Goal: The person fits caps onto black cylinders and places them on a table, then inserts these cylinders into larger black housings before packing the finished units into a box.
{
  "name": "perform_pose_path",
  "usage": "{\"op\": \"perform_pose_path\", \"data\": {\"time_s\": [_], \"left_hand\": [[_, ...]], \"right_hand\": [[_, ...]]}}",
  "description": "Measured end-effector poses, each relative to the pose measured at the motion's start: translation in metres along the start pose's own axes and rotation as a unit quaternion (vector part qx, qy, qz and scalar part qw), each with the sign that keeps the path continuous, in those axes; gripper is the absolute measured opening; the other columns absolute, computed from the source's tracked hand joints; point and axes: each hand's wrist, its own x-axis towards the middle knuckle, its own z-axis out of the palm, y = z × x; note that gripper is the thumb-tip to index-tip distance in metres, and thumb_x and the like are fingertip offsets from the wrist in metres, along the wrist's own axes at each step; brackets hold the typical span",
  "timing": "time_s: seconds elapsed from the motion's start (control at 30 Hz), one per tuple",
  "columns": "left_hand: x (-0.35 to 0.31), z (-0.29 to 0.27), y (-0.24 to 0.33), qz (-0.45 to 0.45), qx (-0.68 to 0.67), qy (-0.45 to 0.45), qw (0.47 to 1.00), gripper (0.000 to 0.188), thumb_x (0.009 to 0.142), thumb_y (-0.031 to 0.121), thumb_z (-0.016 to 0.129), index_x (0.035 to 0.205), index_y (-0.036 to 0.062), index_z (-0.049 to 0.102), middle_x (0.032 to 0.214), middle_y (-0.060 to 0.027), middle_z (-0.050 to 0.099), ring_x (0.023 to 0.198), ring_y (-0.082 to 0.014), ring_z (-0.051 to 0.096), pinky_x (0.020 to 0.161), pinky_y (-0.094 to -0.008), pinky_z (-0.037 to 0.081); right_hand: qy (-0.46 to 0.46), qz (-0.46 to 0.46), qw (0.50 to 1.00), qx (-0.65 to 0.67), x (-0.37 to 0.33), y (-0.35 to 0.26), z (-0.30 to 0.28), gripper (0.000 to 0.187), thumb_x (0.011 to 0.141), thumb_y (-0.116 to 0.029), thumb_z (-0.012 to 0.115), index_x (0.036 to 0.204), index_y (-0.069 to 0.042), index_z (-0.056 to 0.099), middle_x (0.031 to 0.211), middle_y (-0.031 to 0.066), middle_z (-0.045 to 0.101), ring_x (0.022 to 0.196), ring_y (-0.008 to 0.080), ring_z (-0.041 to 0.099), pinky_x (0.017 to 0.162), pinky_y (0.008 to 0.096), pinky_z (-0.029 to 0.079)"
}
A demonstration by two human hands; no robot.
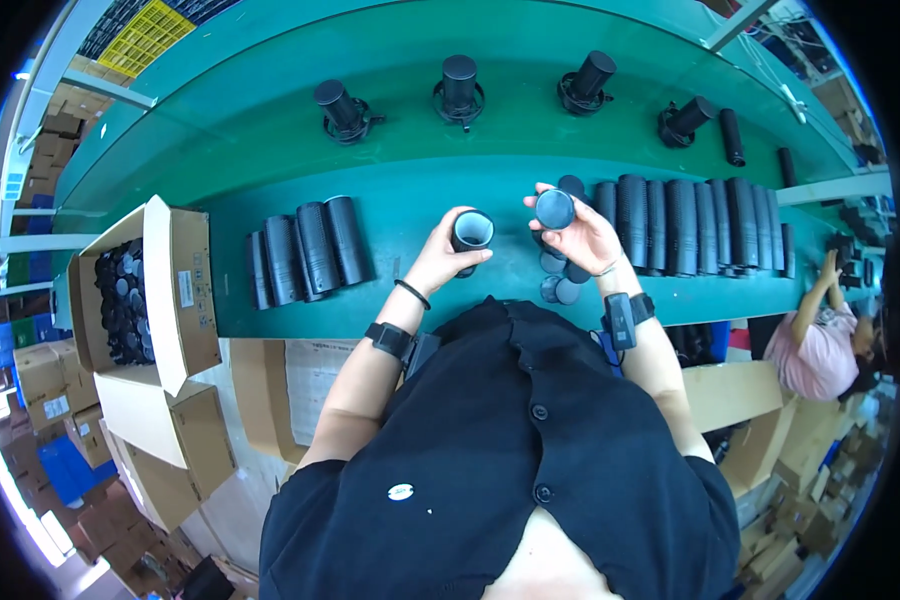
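Note:
My left hand is wrapped round a black cylindrical tube, held upright with its open, pale-lined end facing up. In my right hand a round dark disc-shaped cap is pinched by its edge, its greyish flat face turned up. Tube and cap are apart, a short way from each other over the green bench. Several loose round caps lie below and behind my right hand. To its right stretches a row of black ribbed tubes; another group of black tubes rests left of my left hand.
Black cylinders in ring-shaped mounts stand along the back of the green bench. At the left, an open cardboard box holds many small dark discs. Cardboard boxes sit below the bench. Another person works at far right.

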Motion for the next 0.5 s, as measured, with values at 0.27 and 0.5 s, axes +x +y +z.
{"op": "perform_pose_path", "data": {"time_s": [0.27,0.5], "left_hand": [[-0.007,0.018,0.041,-0.055,-0.017,-0.079,0.995,0.062,0.068,0.006,0.080,0.122,0.0091,0.049,0.110,-0.0009,0.053,0.103,-0.0119,0.052,0.087,-0.0277,0.046],[-0.005,0.028,0.061,-0.014,-0.071,-0.173,0.982,0.066,0.065,0.002,0.079,0.125,0.0084,0.051,0.111,-0.0034,0.057,0.103,-0.0130,0.054,0.089,-0.0276,0.046]], "right_hand": [[-0.050,-0.027,0.997,0.050,-0.001,0.009,0.008,0.059,0.094,-0.027,0.055,0.143,-0.006,0.029,0.138,0.0228,0.040,0.110,0.0343,0.056,0.084,0.0350,0.051],[-0.005,-0.106,0.984,-0.141,0.014,0.019,0.032,0.054,0.085,-0.020,0.068,0.132,-0.014,0.042,0.140,0.0125,0.041,0.130,0.0301,0.041,0.105,0.0428,0.036]]}}
